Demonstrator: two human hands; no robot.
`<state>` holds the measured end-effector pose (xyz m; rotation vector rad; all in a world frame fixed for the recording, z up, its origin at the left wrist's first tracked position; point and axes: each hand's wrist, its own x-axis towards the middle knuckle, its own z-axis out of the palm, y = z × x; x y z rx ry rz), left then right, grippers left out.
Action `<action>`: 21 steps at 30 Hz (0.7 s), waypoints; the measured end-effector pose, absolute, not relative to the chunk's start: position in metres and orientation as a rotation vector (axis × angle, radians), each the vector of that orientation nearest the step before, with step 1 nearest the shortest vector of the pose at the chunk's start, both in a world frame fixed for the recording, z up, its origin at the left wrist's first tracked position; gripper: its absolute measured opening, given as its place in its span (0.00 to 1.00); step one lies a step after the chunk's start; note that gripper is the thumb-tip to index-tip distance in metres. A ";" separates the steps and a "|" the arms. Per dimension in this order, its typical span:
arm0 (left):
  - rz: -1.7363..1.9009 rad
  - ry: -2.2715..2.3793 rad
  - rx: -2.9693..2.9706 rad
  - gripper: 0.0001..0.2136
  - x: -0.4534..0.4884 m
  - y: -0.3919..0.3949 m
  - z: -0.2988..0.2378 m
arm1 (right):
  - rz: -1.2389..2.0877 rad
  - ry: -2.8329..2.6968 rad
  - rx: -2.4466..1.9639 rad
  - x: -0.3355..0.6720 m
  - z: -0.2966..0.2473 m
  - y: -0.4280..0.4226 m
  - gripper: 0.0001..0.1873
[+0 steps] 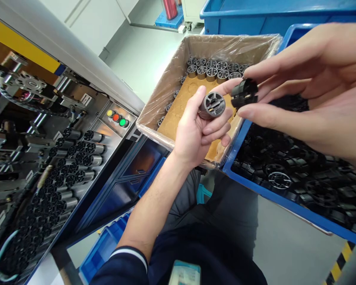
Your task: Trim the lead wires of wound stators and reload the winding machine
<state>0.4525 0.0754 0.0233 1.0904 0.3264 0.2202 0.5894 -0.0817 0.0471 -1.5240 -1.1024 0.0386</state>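
Observation:
My left hand [195, 130] lies palm up and cradles a grey metal cylinder with a slotted dark end [212, 105], its thumb and fingers curled around it. My right hand [320, 79] comes in from the right and pinches a black plastic slotted collar [245, 93] between thumb and fingertips. The collar is held just right of the cylinder's end, with a small gap between them. Below my hands stands a plastic-lined cardboard box [207, 49] holding rows of similar cylinders [207, 71] around a brown cardboard sheet [180, 111].
A blue bin [273, 186] heaped with black plastic parts sits under my right hand. On the left stands a machine [47, 118] with rows of cylinders and red, green and yellow indicator lights [116, 117]. Another blue crate [284, 16] stands behind the box. A smaller blue crate [102, 249] sits low down.

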 end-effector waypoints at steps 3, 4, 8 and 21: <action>0.243 0.343 1.099 0.40 0.453 0.078 0.023 | 0.016 -1.089 -1.513 0.590 0.050 -0.084 0.26; 0.235 0.341 1.089 0.40 0.453 0.077 0.023 | 0.038 -1.102 -1.538 0.589 0.051 -0.085 0.24; 0.229 0.338 1.033 0.35 0.452 0.074 0.026 | 0.102 -1.153 -1.669 0.580 0.058 -0.085 0.22; 0.300 0.296 1.116 0.29 0.449 0.072 0.018 | 0.027 -1.203 -1.604 0.582 0.046 -0.083 0.18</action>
